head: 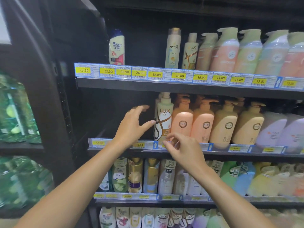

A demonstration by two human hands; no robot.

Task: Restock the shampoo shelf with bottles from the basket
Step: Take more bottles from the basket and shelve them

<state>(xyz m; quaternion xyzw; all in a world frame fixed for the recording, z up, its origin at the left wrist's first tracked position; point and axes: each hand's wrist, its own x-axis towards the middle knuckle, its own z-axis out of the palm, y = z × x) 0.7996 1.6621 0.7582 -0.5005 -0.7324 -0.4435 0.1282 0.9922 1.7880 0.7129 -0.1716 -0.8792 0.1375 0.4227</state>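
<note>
The Lux bottle stands on the middle shelf, leftmost in its row. The left hand is at its 9 o'clock, fingers spread apart and thumb tip just beside it. The right hand is at its 6 o'clock, fingers loosely curled and empty.

Both your bare forearms reach up and forward. Your left hand is spread wide just left of the LUX bottle, thumb tip at its edge, holding nothing. Your right hand hovers in front of that bottle's base, fingers loosely bent, gripping nothing.
</note>
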